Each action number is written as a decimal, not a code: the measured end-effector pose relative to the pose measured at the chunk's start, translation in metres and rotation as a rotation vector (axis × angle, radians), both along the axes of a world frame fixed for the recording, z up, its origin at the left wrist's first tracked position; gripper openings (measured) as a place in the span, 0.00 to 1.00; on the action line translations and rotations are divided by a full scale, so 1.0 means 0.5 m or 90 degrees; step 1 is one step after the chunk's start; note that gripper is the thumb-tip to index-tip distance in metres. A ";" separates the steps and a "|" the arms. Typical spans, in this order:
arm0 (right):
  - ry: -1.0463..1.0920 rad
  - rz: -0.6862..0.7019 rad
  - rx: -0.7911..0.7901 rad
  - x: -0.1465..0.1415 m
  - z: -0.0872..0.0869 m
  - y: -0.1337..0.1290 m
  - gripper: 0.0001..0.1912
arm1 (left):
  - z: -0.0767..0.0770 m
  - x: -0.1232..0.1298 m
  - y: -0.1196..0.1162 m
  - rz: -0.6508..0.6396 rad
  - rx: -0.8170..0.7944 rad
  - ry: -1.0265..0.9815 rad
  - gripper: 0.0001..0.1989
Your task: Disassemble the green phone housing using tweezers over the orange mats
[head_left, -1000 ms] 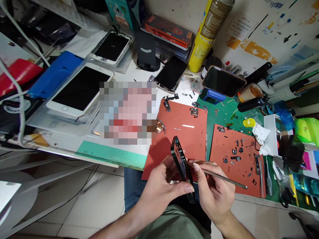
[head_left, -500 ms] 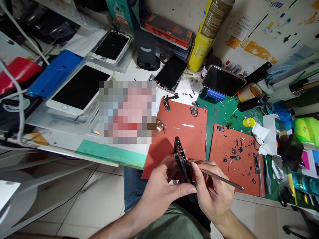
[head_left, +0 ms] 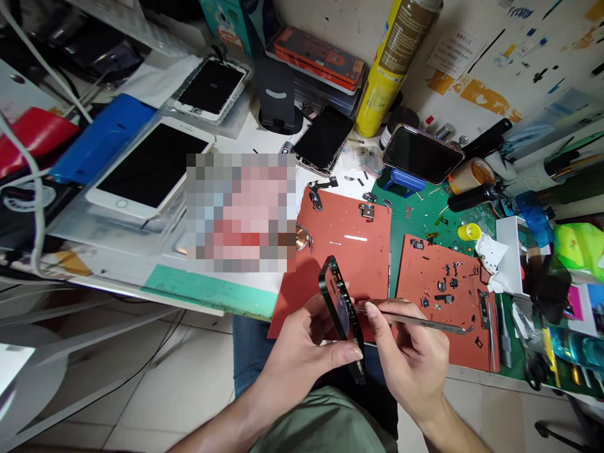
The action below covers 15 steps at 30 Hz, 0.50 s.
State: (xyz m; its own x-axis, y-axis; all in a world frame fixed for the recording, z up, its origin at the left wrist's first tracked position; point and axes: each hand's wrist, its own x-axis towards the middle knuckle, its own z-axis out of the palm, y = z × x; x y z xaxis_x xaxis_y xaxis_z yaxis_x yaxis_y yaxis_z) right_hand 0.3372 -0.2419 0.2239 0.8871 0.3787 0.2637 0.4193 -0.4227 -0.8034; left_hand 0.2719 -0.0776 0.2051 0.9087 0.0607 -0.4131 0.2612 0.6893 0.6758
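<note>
My left hand (head_left: 306,352) is closed around a black phone frame (head_left: 336,301), tilted on its edge above the near side of a red-brown mat (head_left: 344,251). Its inner side faces right, and a row of small metal parts shows along the rim. Pinched in my right hand (head_left: 410,352) is a pair of metal tweezers (head_left: 425,322). Their tips reach the frame's inner edge; whether they grip a part there is too small to tell.
A second red-brown mat (head_left: 443,277) to the right bears several tiny phone parts. Behind stand a phone on a blue holder (head_left: 401,181), a yellow spray can (head_left: 384,88) and a black screen (head_left: 324,139). A white phone (head_left: 151,167) lies at left. Scissors (head_left: 535,368) lie far right.
The phone frame has turned in my left hand, so more of its inside shows, and its top moved slightly left. The tweezers have swung to a flatter angle, and my right hand shifted slightly right.
</note>
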 end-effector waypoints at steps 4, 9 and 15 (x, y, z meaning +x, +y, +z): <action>0.079 -0.052 0.043 0.005 -0.005 -0.011 0.05 | -0.010 -0.004 0.003 0.002 -0.011 -0.012 0.16; 0.130 -0.082 0.115 -0.002 -0.014 -0.008 0.05 | -0.024 -0.012 0.002 0.003 -0.026 -0.020 0.15; 0.083 -0.087 0.115 -0.026 -0.027 0.004 0.08 | -0.033 -0.017 -0.001 -0.004 -0.024 -0.008 0.25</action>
State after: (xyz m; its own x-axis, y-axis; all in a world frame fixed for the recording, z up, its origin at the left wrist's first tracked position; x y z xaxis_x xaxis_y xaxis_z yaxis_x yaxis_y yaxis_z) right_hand 0.3242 -0.2398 0.2107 0.9580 0.2095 0.1961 0.2556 -0.3127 -0.9148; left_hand 0.2633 -0.0782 0.1888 0.9140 0.0396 -0.4038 0.2573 0.7131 0.6521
